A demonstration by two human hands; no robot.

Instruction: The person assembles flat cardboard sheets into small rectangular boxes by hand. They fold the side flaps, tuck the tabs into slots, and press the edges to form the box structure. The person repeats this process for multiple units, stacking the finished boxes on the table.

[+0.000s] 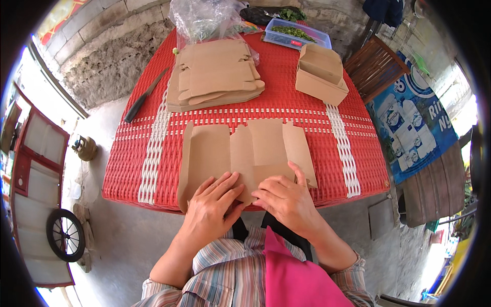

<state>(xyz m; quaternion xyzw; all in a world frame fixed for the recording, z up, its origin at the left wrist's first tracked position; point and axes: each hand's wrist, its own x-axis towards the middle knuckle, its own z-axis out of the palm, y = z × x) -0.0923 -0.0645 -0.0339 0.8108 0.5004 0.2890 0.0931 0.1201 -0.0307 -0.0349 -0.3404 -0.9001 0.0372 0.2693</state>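
A flat, unfolded brown cardboard box blank (240, 153) lies at the near edge of the red woven table, its side panels partly raised along the creases. My left hand (215, 202) rests on its near left part, fingers stretched out and pressing on the cardboard. Close beside it, my right hand (286, 199) has bent fingers pinching a near flap of the blank, with one finger raised against the right panel. Part of the near edge is hidden under both hands. Beyond the blank sits a stack of flat cardboard blanks (217, 74).
A knife (146, 97) with a black handle lies left of the stack. Folded open boxes (322, 77) stand at the right. Farther back are a clear plastic bag (204, 20) and a plastic tub (319, 37) of chopped greens. A wooden chair (376, 69) stands right of the table.
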